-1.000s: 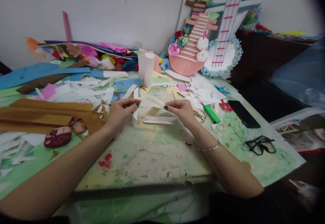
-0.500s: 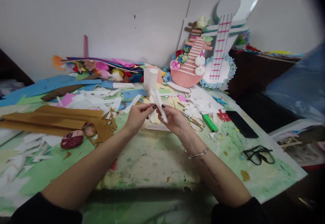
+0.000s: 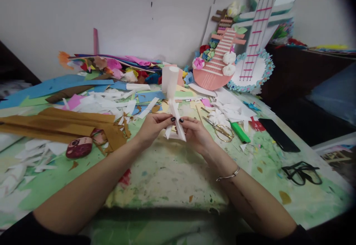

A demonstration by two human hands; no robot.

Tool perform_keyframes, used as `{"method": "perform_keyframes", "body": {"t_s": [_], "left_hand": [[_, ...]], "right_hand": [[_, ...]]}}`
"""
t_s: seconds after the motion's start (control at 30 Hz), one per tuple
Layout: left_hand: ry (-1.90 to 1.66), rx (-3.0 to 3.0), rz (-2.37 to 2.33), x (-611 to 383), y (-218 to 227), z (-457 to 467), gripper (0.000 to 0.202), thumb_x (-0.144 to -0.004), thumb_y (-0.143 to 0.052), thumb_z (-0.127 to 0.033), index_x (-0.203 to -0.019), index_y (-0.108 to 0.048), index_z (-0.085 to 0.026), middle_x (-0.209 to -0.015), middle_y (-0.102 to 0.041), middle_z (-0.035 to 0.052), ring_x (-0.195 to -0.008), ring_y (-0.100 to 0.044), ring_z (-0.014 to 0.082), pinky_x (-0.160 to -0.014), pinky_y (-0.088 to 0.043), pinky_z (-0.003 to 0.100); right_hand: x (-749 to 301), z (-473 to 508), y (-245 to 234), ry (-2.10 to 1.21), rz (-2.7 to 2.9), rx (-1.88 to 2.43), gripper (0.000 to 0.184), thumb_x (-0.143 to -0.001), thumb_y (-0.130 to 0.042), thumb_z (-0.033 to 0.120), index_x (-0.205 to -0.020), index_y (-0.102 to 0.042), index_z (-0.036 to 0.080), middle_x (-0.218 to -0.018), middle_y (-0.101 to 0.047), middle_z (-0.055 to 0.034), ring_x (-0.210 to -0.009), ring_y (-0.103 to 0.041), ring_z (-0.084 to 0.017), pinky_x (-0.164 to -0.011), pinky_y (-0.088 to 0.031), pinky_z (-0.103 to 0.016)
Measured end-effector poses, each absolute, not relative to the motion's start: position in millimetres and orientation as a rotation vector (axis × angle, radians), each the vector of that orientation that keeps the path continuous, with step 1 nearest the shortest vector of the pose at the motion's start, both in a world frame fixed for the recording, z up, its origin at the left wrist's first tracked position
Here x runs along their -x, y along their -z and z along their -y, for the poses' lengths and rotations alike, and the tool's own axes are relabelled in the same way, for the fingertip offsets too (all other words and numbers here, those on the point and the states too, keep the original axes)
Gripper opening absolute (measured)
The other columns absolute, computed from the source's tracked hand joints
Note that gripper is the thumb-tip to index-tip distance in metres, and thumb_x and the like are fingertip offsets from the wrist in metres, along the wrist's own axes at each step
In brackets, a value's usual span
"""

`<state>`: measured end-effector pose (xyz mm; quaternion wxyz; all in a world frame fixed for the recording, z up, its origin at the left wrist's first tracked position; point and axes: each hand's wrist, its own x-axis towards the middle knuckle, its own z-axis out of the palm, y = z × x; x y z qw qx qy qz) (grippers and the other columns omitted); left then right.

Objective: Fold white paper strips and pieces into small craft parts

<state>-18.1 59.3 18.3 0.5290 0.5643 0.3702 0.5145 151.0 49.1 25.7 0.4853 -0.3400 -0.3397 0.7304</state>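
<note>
Between my hands, above the middle of the table, stands a folded strip of white paper (image 3: 179,126) with its layers fanned apart at the lower end. My left hand (image 3: 152,126) pinches it from the left between thumb and finger. From the other side my right hand (image 3: 194,131) grips it, thumb on the near edge. Just behind the strip is an upright white paper roll (image 3: 172,80). Gold-handled scissors (image 3: 222,132) lie right of my right hand, beside a green object (image 3: 240,132) whose kind I cannot make out.
Brown crepe paper (image 3: 55,124) and a dark red case (image 3: 79,147) lie at left. White scraps (image 3: 97,103) litter the table. A phone (image 3: 279,134) and glasses (image 3: 302,172) lie at right. Paper-decorated instrument models (image 3: 217,72) lean on the back wall.
The camera view has shifted, so the models, phone and glasses appear farther right. Both hands still hold the white paper strip, which now sits slightly lower in view.
</note>
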Motion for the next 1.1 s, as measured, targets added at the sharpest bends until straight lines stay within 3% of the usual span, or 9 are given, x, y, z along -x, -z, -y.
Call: {"method": "perform_keyframes", "body": {"t_s": [0.17, 0.37, 0.6, 0.87, 1.1], "left_hand": [[-1.180, -1.123, -0.850, 17.7, -17.0, -60.1, 0.033, -0.062, -0.085, -0.034, -0.089, -0.079, -0.016, -0.086, -0.075, 0.0077, -0.077, -0.065, 0.0161, -0.077, -0.051, 0.029], [-1.114, -1.069, -0.787, 14.6, -23.0, -57.2, 0.033, -0.062, -0.084, -0.039, -0.083, -0.078, -0.013, -0.077, -0.073, 0.0078, -0.070, -0.063, 0.0150, -0.069, -0.051, 0.027], [-1.108, -0.943, -0.727, 12.8, -29.7, -53.7, 0.030, -0.055, -0.087, -0.027, -0.079, -0.076, -0.013, -0.069, -0.071, 0.0041, -0.057, -0.061, 0.0137, -0.059, -0.050, 0.028], [-1.284, -1.004, -0.857, 16.5, -25.1, -61.1, 0.028, -0.055, -0.085, -0.027, -0.078, -0.076, -0.013, -0.072, -0.072, 0.0043, -0.063, -0.061, 0.0143, -0.066, -0.048, 0.028], [-1.297, -1.089, -0.887, 15.8, -20.5, -61.4, 0.023, -0.058, -0.081, -0.025, -0.077, -0.075, -0.013, -0.076, -0.072, 0.0040, -0.067, -0.060, 0.0134, -0.067, -0.047, 0.027]], "right_hand": [[-150.8, -48.6, -20.4, -1.765, 0.870, 0.802, 0.018, -0.059, -0.081, 0.022, -0.073, -0.070, 0.018, -0.075, -0.073, -0.0010, -0.072, -0.064, -0.013, -0.075, -0.048, -0.028], [-153.9, -50.0, -20.4, -1.788, 0.928, 0.781, 0.016, -0.061, -0.079, 0.022, -0.071, -0.067, 0.019, -0.079, -0.072, -0.0013, -0.072, -0.063, -0.014, -0.075, -0.048, -0.030], [-152.9, -48.1, -22.2, -2.014, 0.869, 0.733, 0.011, -0.064, -0.074, 0.021, -0.072, -0.067, 0.017, -0.072, -0.070, -0.0031, -0.064, -0.059, -0.014, -0.068, -0.049, -0.028], [-156.9, -48.0, -25.4, -1.978, 0.825, 0.792, 0.011, -0.063, -0.072, 0.016, -0.074, -0.070, 0.017, -0.086, -0.070, -0.0060, -0.074, -0.060, -0.016, -0.071, -0.051, -0.030], [-155.3, -48.2, -22.9, -1.999, 0.838, 0.891, 0.011, -0.059, -0.072, 0.017, -0.070, -0.071, 0.017, -0.072, -0.066, -0.0033, -0.059, -0.052, -0.012, -0.057, -0.046, -0.026]]}}
